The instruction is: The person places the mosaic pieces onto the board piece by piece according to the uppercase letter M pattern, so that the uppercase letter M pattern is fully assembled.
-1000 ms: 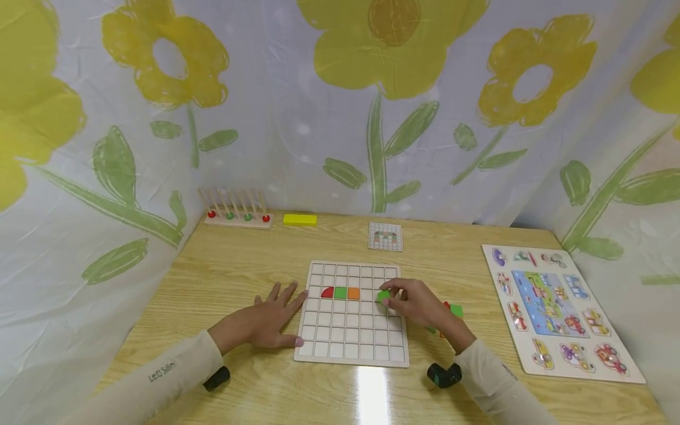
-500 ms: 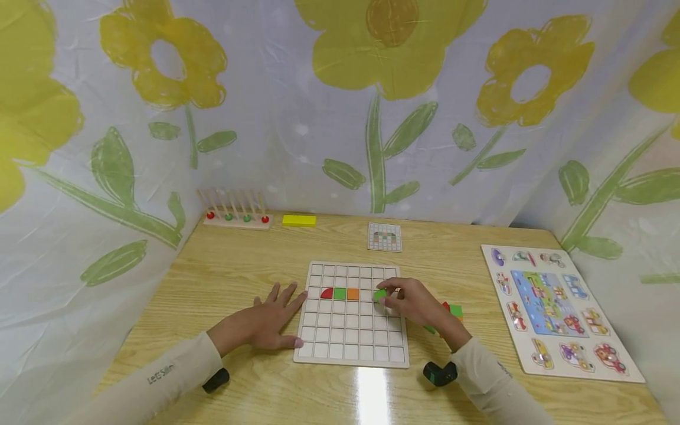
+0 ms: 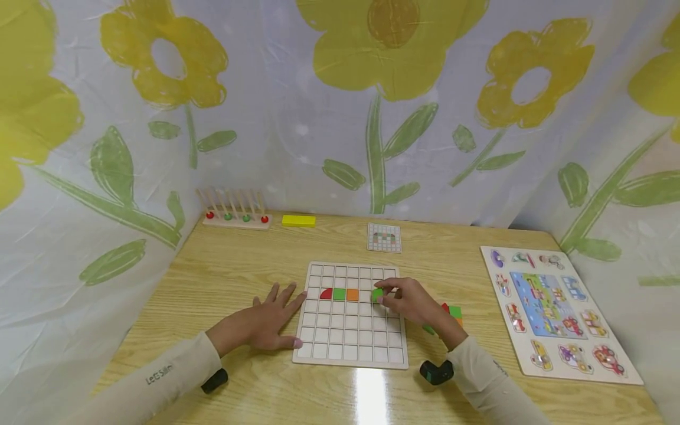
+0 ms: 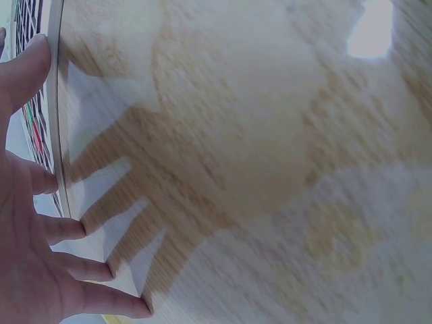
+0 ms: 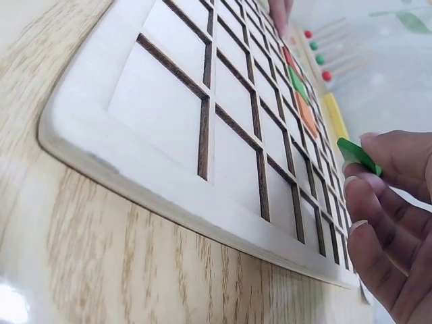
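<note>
While your spread left hand (image 3: 272, 323) touches the grid board (image 3: 344, 335), your right hand (image 3: 413, 302) pinches a green tile (image 3: 376, 294). An orange tile (image 3: 353, 294) lies nearby.

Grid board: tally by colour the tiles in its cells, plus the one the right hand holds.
Red: 1, the red quarter-circle
Green: 2, the green square and the green piece pinched by the right hand
Orange: 1, the orange square
Total: 4
</note>
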Demonstrator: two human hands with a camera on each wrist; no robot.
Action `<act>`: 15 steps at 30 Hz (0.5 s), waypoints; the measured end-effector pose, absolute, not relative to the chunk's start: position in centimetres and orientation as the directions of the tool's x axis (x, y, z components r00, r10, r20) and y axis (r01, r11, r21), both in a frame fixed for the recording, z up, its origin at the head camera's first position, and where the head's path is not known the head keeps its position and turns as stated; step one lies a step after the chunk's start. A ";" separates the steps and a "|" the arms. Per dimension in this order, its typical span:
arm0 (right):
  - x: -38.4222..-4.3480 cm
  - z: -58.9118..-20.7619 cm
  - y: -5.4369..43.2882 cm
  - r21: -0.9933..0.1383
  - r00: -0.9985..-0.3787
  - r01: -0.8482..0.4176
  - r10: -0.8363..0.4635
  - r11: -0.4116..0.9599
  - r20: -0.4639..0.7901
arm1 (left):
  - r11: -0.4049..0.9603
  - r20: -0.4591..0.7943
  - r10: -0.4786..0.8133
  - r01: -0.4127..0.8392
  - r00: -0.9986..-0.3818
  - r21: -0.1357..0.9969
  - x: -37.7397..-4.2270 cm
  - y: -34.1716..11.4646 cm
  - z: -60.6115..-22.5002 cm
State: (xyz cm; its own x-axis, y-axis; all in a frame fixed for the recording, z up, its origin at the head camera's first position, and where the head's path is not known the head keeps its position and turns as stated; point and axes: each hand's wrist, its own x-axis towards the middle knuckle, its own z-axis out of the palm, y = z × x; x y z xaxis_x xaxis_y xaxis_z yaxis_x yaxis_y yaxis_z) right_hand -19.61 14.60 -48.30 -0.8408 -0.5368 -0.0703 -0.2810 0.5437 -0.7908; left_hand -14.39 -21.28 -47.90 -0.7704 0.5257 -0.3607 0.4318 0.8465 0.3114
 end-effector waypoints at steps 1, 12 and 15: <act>-19.6 -48.3 14.6 -0.793 -0.841 -0.279 -0.537 0.541 -0.071 | 0.846 -0.359 0.526 0.432 -0.771 0.312 -14.4 -21.3 -47.9; -19.8 -48.6 14.3 -0.812 -0.838 -0.257 -0.539 0.524 -0.083 | 0.846 -0.363 0.527 0.432 -0.769 0.312 -14.3 -21.2 -47.7; -19.9 -48.7 14.1 -0.805 -0.839 -0.265 -0.539 0.530 -0.078 | 0.844 -0.359 0.530 0.434 -0.768 0.315 -14.3 -21.3 -47.6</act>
State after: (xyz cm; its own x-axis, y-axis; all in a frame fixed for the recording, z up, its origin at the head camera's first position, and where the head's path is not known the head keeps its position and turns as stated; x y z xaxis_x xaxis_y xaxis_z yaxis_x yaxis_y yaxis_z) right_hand -19.93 14.12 -48.70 -0.8390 -0.5385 -0.0777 -0.2655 0.5299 -0.8055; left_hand -14.25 -21.26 -47.65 -0.7684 0.5295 -0.3594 0.4341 0.8439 0.3153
